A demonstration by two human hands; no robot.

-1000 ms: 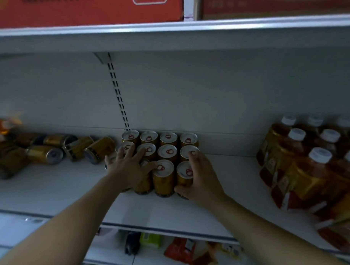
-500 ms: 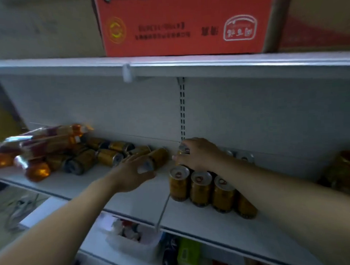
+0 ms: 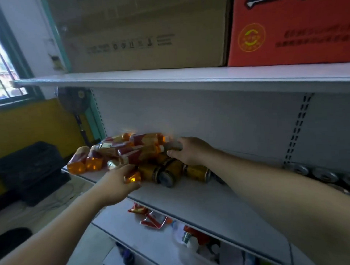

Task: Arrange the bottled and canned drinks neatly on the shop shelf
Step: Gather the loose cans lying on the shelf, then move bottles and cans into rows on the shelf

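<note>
A heap of amber drink bottles (image 3: 119, 152) with red labels lies on its side at the left end of the white shelf (image 3: 192, 201). Several gold cans (image 3: 197, 172) lie toppled just right of the heap. My left hand (image 3: 116, 182) grips the bottom end of one amber bottle (image 3: 133, 178) at the heap's front. My right hand (image 3: 190, 151) curls round a lying can (image 3: 173, 146) behind the toppled cans, near the back wall. A row of upright cans (image 3: 320, 175) shows at the far right, partly hidden by my right arm.
The upper shelf (image 3: 168, 79) hangs close overhead and carries a brown carton (image 3: 146, 32) and an orange carton (image 3: 289, 27). Snack packets (image 3: 151, 218) and small goods lie on the lower shelf. A black crate (image 3: 30, 171) stands on the floor at left.
My view swung left from the upright block of cans to the toppled pile. Both hands left the standing cans: the left now holds a bottle, the right a lying can.
</note>
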